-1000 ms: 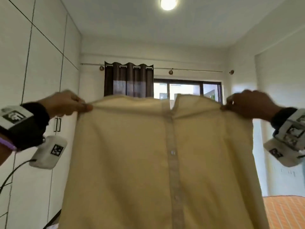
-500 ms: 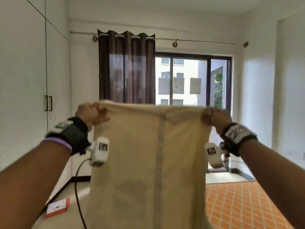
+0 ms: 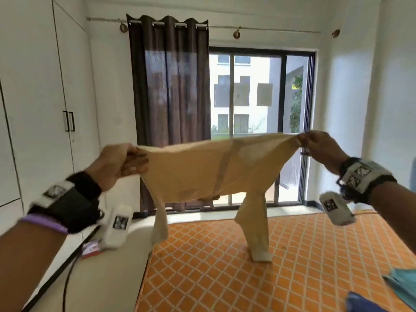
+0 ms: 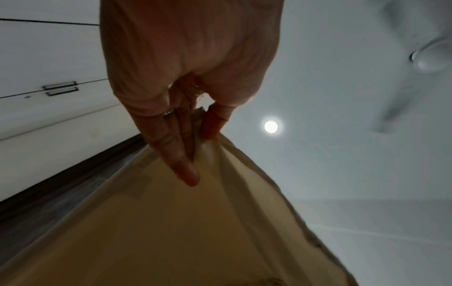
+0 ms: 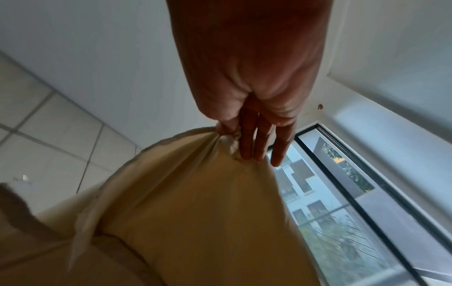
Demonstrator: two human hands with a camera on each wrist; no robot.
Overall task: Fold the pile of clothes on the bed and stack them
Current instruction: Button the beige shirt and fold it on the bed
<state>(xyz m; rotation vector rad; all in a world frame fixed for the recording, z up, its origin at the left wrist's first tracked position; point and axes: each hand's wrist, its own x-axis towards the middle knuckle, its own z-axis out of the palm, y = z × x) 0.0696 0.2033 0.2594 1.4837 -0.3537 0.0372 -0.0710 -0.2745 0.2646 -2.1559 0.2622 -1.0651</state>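
Observation:
A cream button-up shirt (image 3: pixel 202 172) is stretched out in the air in front of me, over the bed (image 3: pixel 225 266). My left hand (image 3: pixel 126 163) pinches its left corner, and my right hand (image 3: pixel 315 147) pinches the right corner. Both sleeves hang down, and the right sleeve's cuff (image 3: pixel 261 255) reaches the orange patterned bedsheet. The left wrist view shows my left hand (image 4: pixel 195 139) with the cream shirt (image 4: pixel 171 232) edge caught between thumb and fingers. Seen from the right wrist, my right hand (image 5: pixel 234 135) bunches the cream shirt (image 5: pixel 195 212) fabric.
Teal and blue clothes (image 3: pixel 400 287) lie at the bed's near right corner. White wardrobe doors (image 3: pixel 45 109) stand on the left, with a small red-and-white packet (image 3: pixel 90 249) on the floor strip beside the bed. A dark curtain (image 3: pixel 171 97) and sliding glass door (image 3: pixel 258 120) are behind.
The shirt has come down from hanging upright before my face to lying nearly flat and low over the bed. My hands have moved apart and down, and my view has tilted downward.

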